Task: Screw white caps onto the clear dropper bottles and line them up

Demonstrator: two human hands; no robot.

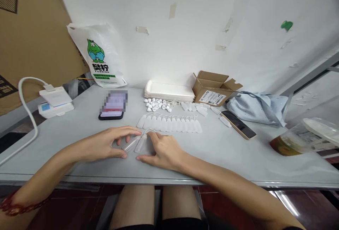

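Note:
My left hand [107, 144] has its thumb and forefinger at the two ends of a small clear plastic bottle [131, 144], which lies slanted at the table's near middle. Beside it, a second clear plastic bottle [141, 145] lies between the thumb and forefinger of my right hand [168, 151]; its right side is partly covered. A thin white cord [148, 130] curves by the bottle necks. Just behind my hands, a row of frosted plastic bottles [169, 124] with thin white cords lies side by side.
Behind the row are white caps [156, 104], a stack of white trays [169, 90] and an open cardboard box [212, 90]. Loose frosted pieces [201, 110] lie near a phone [239, 125]. Another phone [112, 106] lies left. A drink cup [299, 138] stands right, before a blue cloth bag [256, 106].

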